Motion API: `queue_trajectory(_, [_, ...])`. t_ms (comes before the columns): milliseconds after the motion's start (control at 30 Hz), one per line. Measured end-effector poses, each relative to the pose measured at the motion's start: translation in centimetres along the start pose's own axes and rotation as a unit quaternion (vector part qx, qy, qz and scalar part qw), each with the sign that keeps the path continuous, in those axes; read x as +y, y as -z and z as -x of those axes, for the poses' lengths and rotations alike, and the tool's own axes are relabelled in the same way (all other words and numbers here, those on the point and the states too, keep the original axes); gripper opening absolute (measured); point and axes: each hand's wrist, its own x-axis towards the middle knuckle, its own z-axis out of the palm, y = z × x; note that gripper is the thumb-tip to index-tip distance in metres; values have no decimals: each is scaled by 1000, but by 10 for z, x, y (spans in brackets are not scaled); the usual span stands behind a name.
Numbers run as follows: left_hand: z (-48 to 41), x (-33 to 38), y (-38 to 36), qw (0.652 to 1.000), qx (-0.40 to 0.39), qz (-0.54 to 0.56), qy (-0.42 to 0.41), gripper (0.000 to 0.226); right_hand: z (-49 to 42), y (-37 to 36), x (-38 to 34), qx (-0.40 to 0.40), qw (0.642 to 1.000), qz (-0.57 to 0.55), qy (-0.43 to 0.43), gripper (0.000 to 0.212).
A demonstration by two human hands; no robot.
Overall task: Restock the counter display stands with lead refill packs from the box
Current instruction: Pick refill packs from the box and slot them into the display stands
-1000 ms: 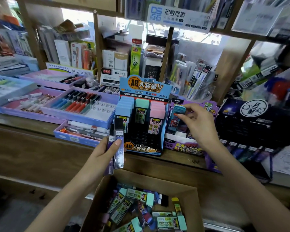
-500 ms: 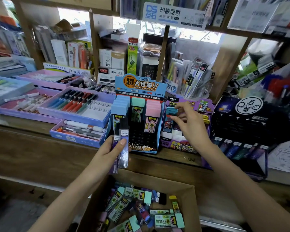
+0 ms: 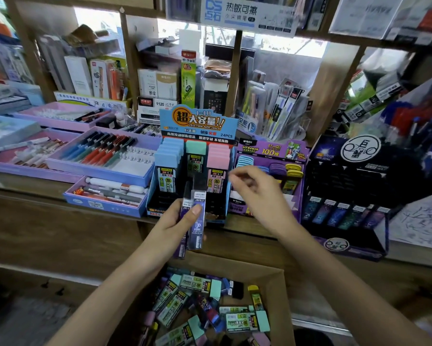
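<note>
My left hand (image 3: 172, 227) grips a few slim dark purple lead refill packs (image 3: 197, 216), held upright in front of the blue display stand (image 3: 193, 123). That stand holds rows of blue, green and pink capped packs. My right hand (image 3: 257, 196) hovers just right of the held packs, blurred, fingers loosely bent and holding nothing. Behind it is the purple display stand (image 3: 272, 149) with blue, purple and yellow capped packs. The cardboard box (image 3: 282, 290) below the counter edge holds several loose refill packs (image 3: 239, 320).
A black display stand (image 3: 347, 216) with dark packs in its front row sits at the right. Purple and blue pen trays (image 3: 102, 156) fill the counter's left side. Wooden shelf posts and stacked stationery rise behind the stands.
My right hand left a blue-capped pack in the purple stand and drew back left, now holding nothing. My left hand with the dark packs rose slightly toward the blue stand.
</note>
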Motion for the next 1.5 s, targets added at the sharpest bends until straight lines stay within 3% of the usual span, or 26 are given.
queue_trajectory(100, [-1, 0, -14, 999, -30, -17, -14, 32, 11, -14, -11, -61, 982, -153, -88, 7])
queue_trajectory(267, [-4, -6, -27, 998, -38, -41, -25, 15, 20, -15, -6, -46, 963, -217, -153, 22])
queue_trajectory(500, [-11, -7, -48, 995, -26, -82, -41, 40, 27, 16, 8, 34, 943, -278, -182, 16])
queue_trajectory(800, [-20, -4, -79, 996, -77, -40, -33, 33, 46, 123, 33, 146, 982, -92, -75, 28])
queue_trajectory(1033, [-24, -7, -113, 995, -93, -24, -24, 28, 80, 192, 70, 210, 972, 77, -70, 24])
queue_trajectory(1233, [-24, -10, -141, 995, -97, -12, -8, 22, 88, 193, 95, 180, 971, 139, -76, 26])
queue_trajectory(1500, [-23, -14, -155, 989, -121, 69, 42, 10, 89, 195, 106, 138, 979, 117, -89, 25])
